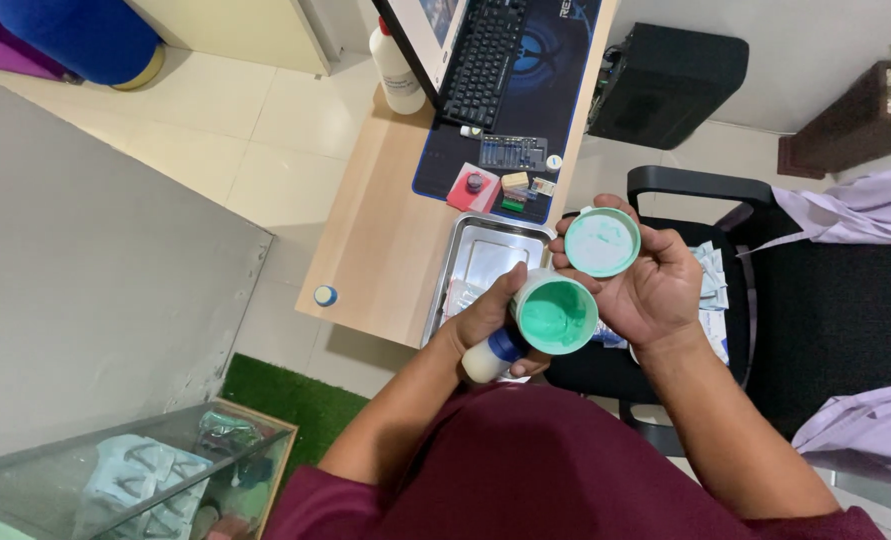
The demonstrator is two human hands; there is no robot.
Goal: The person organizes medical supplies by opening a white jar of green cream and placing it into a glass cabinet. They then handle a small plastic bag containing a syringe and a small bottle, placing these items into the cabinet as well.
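Your left hand point(485, 320) grips the open jar point(555, 315) w/ green paste; right hand point(650, 285) pinches its lid point(602, 242). Lid's off, paste looks untouched.

A wooden desk point(375, 240) runs up the middle of the frame, bearing a metal tray point(465, 250), a dark mat point(540, 75), a keyboard point(483, 55) and a white bottle point(397, 72). A black chair point(825, 310) fills the right; a glass case point(135, 480) sits lower left.
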